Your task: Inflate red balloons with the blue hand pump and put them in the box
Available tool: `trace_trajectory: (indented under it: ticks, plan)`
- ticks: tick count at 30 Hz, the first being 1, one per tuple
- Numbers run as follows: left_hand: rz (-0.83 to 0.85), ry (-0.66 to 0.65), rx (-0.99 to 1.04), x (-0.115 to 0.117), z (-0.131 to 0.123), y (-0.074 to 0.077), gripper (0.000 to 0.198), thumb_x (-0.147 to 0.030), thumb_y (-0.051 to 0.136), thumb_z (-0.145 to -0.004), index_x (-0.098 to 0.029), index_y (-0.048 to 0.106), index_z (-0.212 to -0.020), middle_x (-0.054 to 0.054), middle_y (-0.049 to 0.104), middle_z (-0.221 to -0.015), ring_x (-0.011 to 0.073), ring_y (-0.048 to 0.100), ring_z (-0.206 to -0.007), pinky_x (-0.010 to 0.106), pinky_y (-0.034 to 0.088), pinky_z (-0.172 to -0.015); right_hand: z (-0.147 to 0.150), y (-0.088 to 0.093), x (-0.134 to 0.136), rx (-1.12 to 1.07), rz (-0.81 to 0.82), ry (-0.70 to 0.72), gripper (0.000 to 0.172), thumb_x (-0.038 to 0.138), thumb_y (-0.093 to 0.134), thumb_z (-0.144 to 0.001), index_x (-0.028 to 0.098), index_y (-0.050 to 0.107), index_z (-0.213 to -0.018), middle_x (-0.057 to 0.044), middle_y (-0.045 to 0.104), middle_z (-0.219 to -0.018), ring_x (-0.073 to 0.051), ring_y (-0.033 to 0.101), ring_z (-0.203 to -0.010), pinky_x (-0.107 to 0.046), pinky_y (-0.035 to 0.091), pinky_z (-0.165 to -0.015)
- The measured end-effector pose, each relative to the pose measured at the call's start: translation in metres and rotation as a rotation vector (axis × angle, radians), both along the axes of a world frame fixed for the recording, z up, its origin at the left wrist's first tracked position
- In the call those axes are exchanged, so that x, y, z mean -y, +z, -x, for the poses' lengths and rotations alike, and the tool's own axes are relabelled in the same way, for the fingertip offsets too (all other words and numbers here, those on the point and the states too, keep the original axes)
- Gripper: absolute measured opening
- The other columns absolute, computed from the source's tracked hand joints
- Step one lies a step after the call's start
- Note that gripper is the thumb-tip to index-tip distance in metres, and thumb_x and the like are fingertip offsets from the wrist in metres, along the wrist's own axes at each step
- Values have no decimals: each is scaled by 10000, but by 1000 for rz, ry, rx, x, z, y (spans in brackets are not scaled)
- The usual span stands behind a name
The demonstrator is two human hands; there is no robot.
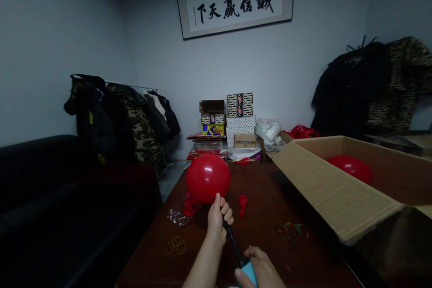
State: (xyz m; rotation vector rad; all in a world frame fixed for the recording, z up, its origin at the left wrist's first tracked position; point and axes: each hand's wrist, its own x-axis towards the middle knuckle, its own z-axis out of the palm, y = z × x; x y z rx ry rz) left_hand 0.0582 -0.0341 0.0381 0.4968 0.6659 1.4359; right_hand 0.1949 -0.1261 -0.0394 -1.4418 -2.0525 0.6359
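Note:
An inflated red balloon sits above the dark wooden table, its lower end pinched in my left hand. The black tube of a blue pump runs up to that hand, where the fingers hide its tip. My right hand is wrapped round the blue pump at the bottom of the view. A flat red balloon lies to the right of my left hand. Left of it, a clear plastic bag holds more red balloons. Yellowish rubber bands lie nearer the front.
At the right, an open cardboard box holds an inflated red balloon. Dark and coloured bands lie on the table's right side. Stacked boxes stand by the back wall. A black sofa fills the left.

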Motion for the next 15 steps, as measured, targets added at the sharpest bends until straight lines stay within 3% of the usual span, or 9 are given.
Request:
trace_trajectory:
  ticks: [4,7,12,15]
  plan:
    - [1,-32,-44,8,-12,-3,502,-612,652,-686,-212,350,-646,-107,280,-438,33,220,-327,186,126,-345,5,32,-6,-27,-11,27,565,538,389,-886,82,599,-1144,-165,584,-1160,-262,533,-1110,-341,368,-989]
    - [-8,-51,-84,12,-16,-4,509,-642,624,-690,-217,348,-640,-104,278,-429,39,211,-320,194,140,-335,10,41,-11,-42,-31,-5,529,507,395,-890,82,614,-1117,-162,582,-1155,-257,534,-1108,-327,373,-981]
    - [-31,-44,-130,14,-13,-4,511,-667,593,-697,-221,353,-631,-102,273,-417,48,215,-309,199,154,-317,14,10,-17,-5,-73,8,571,559,395,-886,95,604,-1145,-161,600,-1158,-262,549,-1106,-345,370,-993]
    - [-26,-27,-130,14,-12,-5,519,-678,591,-690,-221,352,-631,-103,276,-416,46,213,-306,197,156,-313,16,-12,-18,28,-92,-58,562,567,418,-876,115,604,-1154,-162,605,-1188,-279,551,-1123,-373,373,-999]
